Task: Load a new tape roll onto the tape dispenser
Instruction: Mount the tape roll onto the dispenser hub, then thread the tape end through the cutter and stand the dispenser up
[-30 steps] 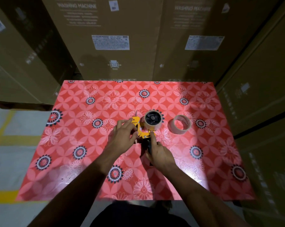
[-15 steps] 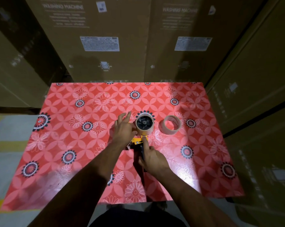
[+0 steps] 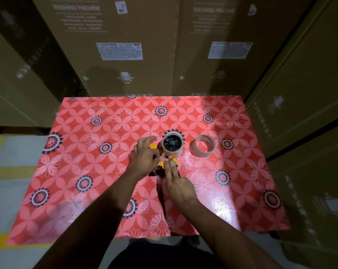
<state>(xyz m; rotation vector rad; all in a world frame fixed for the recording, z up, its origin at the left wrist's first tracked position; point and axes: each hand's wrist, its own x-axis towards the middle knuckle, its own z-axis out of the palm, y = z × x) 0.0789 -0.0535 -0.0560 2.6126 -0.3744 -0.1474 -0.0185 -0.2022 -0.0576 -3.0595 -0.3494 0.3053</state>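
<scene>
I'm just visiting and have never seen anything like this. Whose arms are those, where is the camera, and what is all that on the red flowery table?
There is no machine here: the arms belong to a person, and the one picture comes from a wide-angle camera worn on their head, looking forward and down. That is why both arms reach in from the bottom edge.

The table has a red flowered cover, and big cardboard boxes marked "washing machine" stand behind it.

In the middle lies a yellow tape dispenser, a hand tool for sealing cartons. A tape roll sits on its black hub. To its right a second tape roll lies on the cover, apart from both hands.

The left hand rests on the dispenser's left side, fingers curled. The right hand presses its fingertips on the yellow part near the roll. Exactly what they pinch is too small to tell.
</scene>
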